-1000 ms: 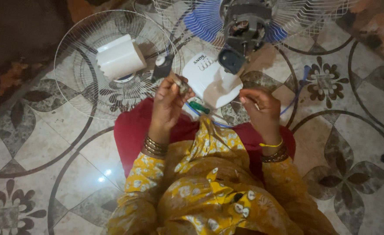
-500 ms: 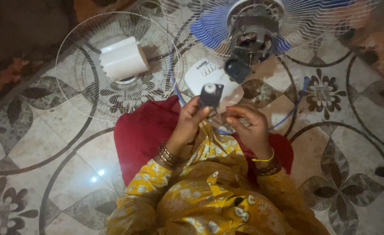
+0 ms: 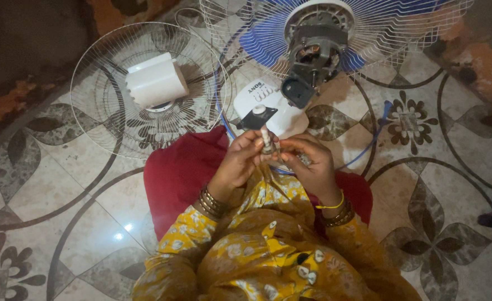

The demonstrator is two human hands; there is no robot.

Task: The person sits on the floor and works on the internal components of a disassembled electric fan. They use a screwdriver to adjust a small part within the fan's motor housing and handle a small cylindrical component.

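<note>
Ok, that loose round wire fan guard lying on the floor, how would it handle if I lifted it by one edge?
The wire fan guard looks like thin open wire, so probably light for its size. Lifted by one edge it may flex a little. The white cylindrical cover resting on it would likely slide or roll off once it tilts.

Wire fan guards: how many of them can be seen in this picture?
2. One wire fan guard lies flat on the floor at upper left, under a white cover. The other guard is at the top, around the blue blades.
</note>
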